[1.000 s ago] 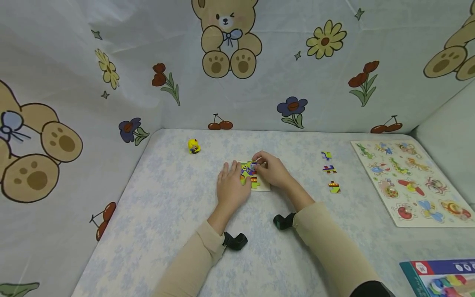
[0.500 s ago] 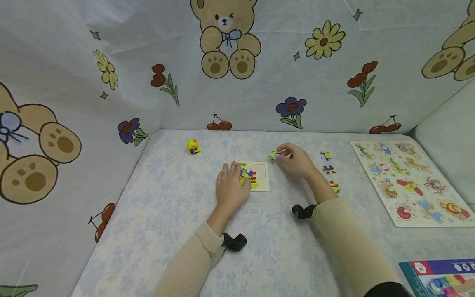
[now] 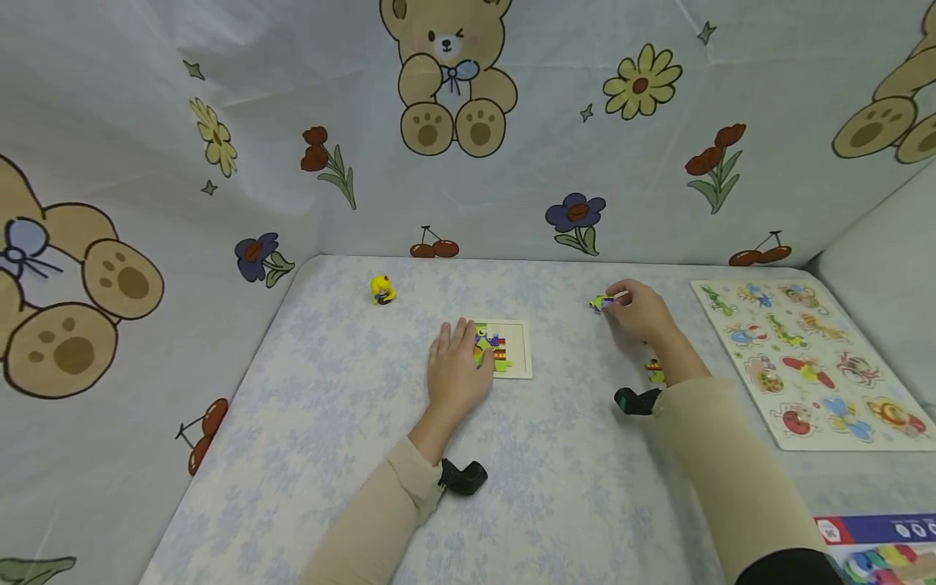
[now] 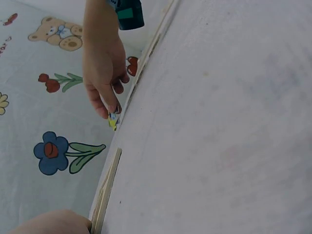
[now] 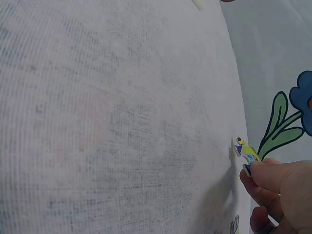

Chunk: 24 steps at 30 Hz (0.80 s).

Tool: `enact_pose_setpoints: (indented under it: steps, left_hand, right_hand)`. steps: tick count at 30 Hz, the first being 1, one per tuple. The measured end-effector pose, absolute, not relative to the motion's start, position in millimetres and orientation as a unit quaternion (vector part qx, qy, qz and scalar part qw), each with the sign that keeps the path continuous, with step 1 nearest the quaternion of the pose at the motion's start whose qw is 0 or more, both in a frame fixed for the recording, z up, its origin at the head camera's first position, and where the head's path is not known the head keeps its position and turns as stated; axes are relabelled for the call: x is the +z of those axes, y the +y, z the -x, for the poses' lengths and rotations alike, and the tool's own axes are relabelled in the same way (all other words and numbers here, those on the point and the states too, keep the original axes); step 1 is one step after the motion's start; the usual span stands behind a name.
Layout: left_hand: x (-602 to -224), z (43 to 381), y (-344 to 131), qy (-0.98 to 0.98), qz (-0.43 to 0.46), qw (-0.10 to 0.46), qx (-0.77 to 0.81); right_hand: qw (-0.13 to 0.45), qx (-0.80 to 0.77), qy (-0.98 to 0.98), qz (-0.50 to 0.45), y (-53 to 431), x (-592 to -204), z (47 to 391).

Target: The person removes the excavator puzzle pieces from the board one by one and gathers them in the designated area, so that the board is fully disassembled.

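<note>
Tabletop (image 3: 366, 406): pale blue and white, filling the middle and lower frame; its flat surface lets thin things lie low, so a fingernail under an edge would probably help in lifting them.
Animal board (image 3: 826, 345): flat at the right of the frame; probably stiff, best taken by opposite edges.
Left grip (image 3: 459, 367): centre of the frame, fingers extended and laid over the left part of the tray, thumb spread; it is not curled round anything.
Right grip (image 3: 645, 315): right of centre, upper half; thumb and fingers nearly together, pinching one puzzle piece.
Puzzle tray (image 3: 518, 349): centre of the frame, flat, pale, with a raised rim; likely light and rigid, easily pushed about unless a palm weighs it down. Hold it by the rim.
Fitted pieces (image 3: 500, 351): inside the tray, partly under the left hand; probably loose enough to shift if knocked.
Held puzzle piece (image 3: 600, 303): right of centre, upper half, its left end jutting from the fingertips; very light, thin and stiff by its look, perhaps a little slick on the printed face. Pinch it across the broad body, leaving the narrow tabs free, since those could chip.
Loose puzzle piece (image 3: 654, 372): right of centre, just beside the right wrist; likely the same stuff, best picked up by two opposing edges.
</note>
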State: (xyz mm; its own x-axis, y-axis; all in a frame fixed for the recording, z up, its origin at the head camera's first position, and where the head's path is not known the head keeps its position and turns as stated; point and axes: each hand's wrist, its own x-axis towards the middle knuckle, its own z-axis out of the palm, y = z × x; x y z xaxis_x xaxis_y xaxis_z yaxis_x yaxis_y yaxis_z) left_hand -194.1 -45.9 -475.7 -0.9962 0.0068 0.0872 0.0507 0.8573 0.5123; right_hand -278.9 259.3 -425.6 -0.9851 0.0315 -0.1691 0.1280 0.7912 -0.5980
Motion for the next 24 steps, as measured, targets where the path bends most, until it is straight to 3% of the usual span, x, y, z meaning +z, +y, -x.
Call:
enact_pose_setpoints:
  steps: [17, 24]
  left_hand:
    - [-475.3, 193.8, -45.5, -0.959, 0.018, 0.043, -0.280]
    - [-476.3, 193.3, -45.4, -0.960, 0.018, 0.041, -0.276]
  right_hand:
    - [0.118, -0.283, 0.951, -0.046, 264.3, -422.7, 281.8]
    - [0.073, -0.218, 0.973, -0.035, 259.8, -426.4, 280.2]
